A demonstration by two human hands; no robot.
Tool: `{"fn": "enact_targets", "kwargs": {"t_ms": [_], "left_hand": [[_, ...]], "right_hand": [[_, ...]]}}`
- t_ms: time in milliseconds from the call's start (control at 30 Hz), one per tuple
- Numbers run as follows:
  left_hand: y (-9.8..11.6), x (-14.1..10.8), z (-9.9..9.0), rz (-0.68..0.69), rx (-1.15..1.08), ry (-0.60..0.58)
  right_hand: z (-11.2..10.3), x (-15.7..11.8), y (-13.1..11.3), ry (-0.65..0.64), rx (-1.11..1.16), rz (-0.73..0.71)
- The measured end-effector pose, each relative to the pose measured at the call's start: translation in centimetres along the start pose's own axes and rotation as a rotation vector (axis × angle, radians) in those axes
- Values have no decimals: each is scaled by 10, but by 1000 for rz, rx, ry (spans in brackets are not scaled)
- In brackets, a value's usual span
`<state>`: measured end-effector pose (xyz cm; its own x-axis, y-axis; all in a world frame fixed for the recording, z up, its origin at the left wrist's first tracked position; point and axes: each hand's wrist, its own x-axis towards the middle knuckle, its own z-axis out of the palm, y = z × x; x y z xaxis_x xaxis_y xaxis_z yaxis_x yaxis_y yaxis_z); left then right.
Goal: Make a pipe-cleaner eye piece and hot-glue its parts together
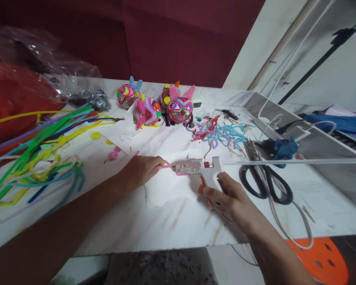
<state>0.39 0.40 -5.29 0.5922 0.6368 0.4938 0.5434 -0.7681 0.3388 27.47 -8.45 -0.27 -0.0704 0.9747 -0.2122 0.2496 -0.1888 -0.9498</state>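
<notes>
My right hand (230, 196) is wrapped round the handle of a white hot glue gun (212, 170) with an orange trigger. A long clear glue stick (264, 162) juts from its back toward the right. The nozzle points left, close to the fingertips of my left hand (145, 170). Those fingers pinch a pink pipe cleaner (167, 165), part of which passes behind the hand. More pink shows just under the gun's nozzle. Beneath both lies a sheet of white paper (166, 192) on the marbled tabletop (178, 229).
Several colourful round animal figures (180, 109) stand at the back. Loose pipe cleaners (44, 146) spread on the left, near a red bag (17, 99). Curled scraps (221, 132) lie at the back right. Black-handled scissors (280, 186) and a white cable (307, 225) lie right of my right hand.
</notes>
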Motion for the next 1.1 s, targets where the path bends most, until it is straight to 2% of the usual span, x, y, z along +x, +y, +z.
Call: {"fn": "enact_targets", "kwargs": {"t_ms": [700, 1100], "left_hand": [[-1, -1, 1, -65, 21, -50], [0, 0, -1, 34, 4, 25]], "right_hand": [[-3, -2, 4, 13, -33, -46], [0, 0, 0, 4, -14, 8]]}}
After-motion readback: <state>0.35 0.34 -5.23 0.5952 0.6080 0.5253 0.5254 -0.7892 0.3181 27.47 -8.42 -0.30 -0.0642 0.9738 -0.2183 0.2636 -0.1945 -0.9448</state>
